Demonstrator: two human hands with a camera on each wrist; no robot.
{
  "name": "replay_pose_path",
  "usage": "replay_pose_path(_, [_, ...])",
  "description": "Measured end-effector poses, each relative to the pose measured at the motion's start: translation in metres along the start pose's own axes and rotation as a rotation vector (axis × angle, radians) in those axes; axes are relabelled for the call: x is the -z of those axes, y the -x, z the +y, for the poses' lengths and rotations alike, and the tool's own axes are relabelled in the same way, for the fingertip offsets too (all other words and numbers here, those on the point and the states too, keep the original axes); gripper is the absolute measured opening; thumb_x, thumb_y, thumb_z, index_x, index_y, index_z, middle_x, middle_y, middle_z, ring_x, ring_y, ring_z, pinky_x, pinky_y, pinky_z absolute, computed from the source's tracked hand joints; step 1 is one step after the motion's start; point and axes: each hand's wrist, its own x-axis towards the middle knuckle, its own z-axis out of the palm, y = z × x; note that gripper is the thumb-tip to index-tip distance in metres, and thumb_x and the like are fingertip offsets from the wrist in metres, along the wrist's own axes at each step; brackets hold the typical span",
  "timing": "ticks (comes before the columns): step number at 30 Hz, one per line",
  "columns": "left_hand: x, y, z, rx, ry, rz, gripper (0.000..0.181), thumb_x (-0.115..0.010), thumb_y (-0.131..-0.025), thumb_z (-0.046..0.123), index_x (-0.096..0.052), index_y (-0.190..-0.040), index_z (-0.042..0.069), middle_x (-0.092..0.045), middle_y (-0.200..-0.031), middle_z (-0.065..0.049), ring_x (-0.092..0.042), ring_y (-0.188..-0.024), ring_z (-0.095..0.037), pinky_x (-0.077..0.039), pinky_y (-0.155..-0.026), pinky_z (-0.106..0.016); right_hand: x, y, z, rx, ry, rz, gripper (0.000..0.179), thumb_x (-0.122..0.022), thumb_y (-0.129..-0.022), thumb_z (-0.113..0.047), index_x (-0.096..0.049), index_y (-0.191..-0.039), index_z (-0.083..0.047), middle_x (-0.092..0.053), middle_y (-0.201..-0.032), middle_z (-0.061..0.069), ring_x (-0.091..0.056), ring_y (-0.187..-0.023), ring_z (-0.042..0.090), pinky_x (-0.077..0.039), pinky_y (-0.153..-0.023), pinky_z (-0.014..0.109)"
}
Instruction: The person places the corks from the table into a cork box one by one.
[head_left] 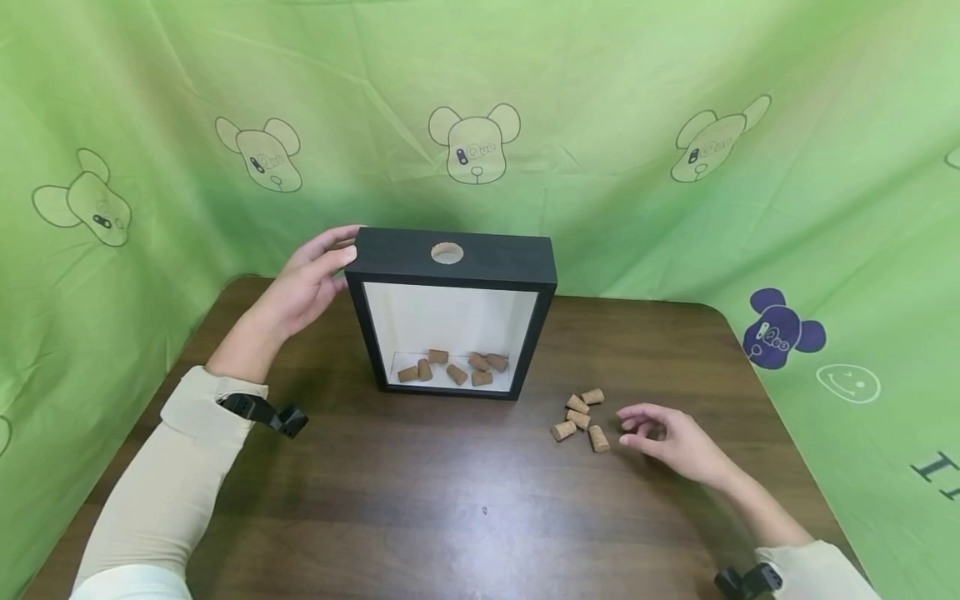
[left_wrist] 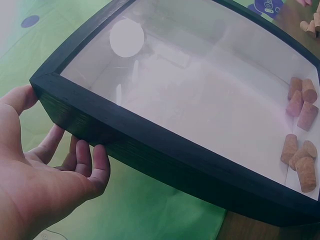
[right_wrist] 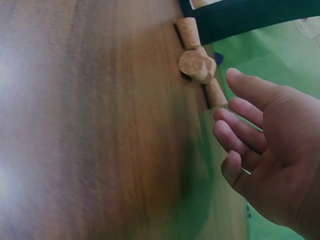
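Note:
A black-framed display box (head_left: pixel 454 257) with a clear front stands upright on the table, a round hole (head_left: pixel 447 253) in its top. Several corks (head_left: pixel 457 374) lie on its white floor, also visible as corks (left_wrist: pixel 290 149) in the left wrist view. My left hand (head_left: pixel 307 287) holds the box at its upper left corner, thumb at the edge and fingers against the side (left_wrist: pixel 75 125). To the right of the box, several loose corks (head_left: pixel 577 419) lie in a small cluster. Just right of them my right hand (head_left: pixel 675 442) hovers with loosely bent fingers and holds nothing.
The dark brown wooden table (head_left: pixel 420 500) has rounded far corners. Behind and beside it hangs a green curtain (head_left: pixel 600 125) printed with bear heads. Black wrist cameras (head_left: pixel 262 410) are strapped over both pale sleeves.

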Motion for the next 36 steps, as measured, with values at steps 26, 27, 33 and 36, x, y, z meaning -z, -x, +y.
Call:
replay_pose_path(26, [-0.002, 0.001, -0.001, -0.003, 0.001, -0.001, 0.043, -0.043, -0.106, 0.006, -0.038, -0.148, -0.003, -0.052, -0.131, -0.003, -0.06, -0.105, -0.011, -0.048, -0.087, -0.024, -0.033, -0.008, -0.008, 0.037, 0.057, 0.015, 0.025, -0.083, -0.085, -0.012, -0.073, -0.107, -0.006, -0.065, -0.089, -0.007, -0.057, -0.076, 0.003, -0.048, -0.064, 0.023])
replay_pose_path(27, [-0.002, 0.001, -0.001, -0.005, 0.002, -0.002, 0.043, -0.043, -0.106, 0.006, -0.038, -0.148, -0.003, -0.052, -0.131, -0.003, -0.06, -0.105, -0.011, -0.048, -0.087, -0.024, -0.034, -0.008, -0.008, 0.041, 0.051, 0.011, 0.025, -0.083, -0.085, -0.012, -0.073, -0.107, -0.008, -0.065, -0.089, -0.007, -0.057, -0.077, 0.003, -0.048, -0.064, 0.023])
replay_pose_path(33, [-0.001, 0.001, -0.001, -0.001, 0.007, 0.0, 0.041, -0.044, -0.106, 0.007, -0.041, -0.146, 0.0, -0.055, -0.129, -0.001, -0.06, -0.107, -0.011, -0.047, -0.087, -0.024, -0.035, -0.006, -0.006, 0.08, -0.001, 0.003, 0.026, -0.082, -0.086, -0.009, -0.068, -0.107, -0.014, -0.065, -0.091, -0.004, -0.06, -0.079, 0.005, -0.049, -0.064, 0.023])
replay_pose_path(36, [-0.001, 0.002, 0.0, 0.004, 0.004, 0.0, 0.042, -0.044, -0.106, 0.007, -0.04, -0.147, 0.0, -0.055, -0.129, -0.001, -0.06, -0.107, -0.011, -0.047, -0.088, -0.025, -0.034, -0.005, -0.007, 0.082, -0.029, 0.009, 0.026, -0.081, -0.086, -0.007, -0.068, -0.108, -0.013, -0.065, -0.093, -0.002, -0.061, -0.08, 0.007, -0.05, -0.064, 0.024])
